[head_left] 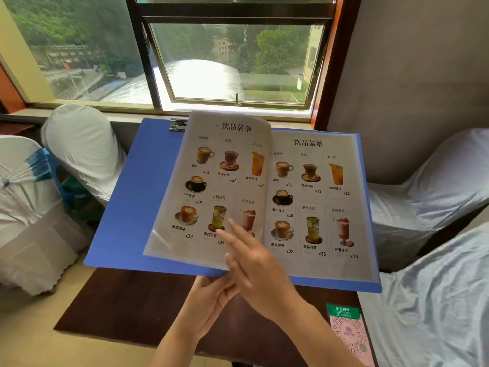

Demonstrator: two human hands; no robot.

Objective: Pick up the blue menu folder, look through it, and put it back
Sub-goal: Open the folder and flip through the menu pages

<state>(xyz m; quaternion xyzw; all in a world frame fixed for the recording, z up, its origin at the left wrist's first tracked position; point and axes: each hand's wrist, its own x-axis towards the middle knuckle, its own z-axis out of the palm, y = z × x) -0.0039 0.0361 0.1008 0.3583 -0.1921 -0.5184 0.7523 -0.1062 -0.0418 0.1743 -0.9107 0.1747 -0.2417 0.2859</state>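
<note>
Left hand [205, 300] gripping open blue menu folder [137, 197] bottom edge, right hand [254, 263] spread, spine toward window [232, 56]

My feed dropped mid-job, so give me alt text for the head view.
A blue menu folder is held open above a dark wooden table, the left hand gripping its lower edge from below. The right hand is turning a plastic-sleeved drinks page, which stands partly lifted over a matching page. A window and white-covered chairs lie beyond.

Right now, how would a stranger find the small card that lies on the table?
Start at the dark wooden table under the open blue menu folder. The card lies flat at the table's near right corner. It alone has a green header and a pink QR pattern.
</note>
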